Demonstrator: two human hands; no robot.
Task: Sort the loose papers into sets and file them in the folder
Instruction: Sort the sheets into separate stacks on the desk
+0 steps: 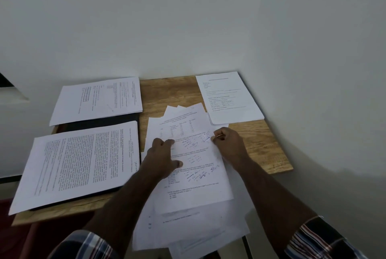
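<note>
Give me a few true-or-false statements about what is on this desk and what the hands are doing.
1. The left hand rests on the loose pile in the middle. True.
2. The right hand lies flat on bare wood. False: it pinches the right edge of the pile's top sheet.
3. A dark folder lies open under the two left stacks. True.
4. The far right stack hangs over the table's front edge. False: it lies at the back right corner.
5. The top sheet of the pile bears handwriting. True.
</note>
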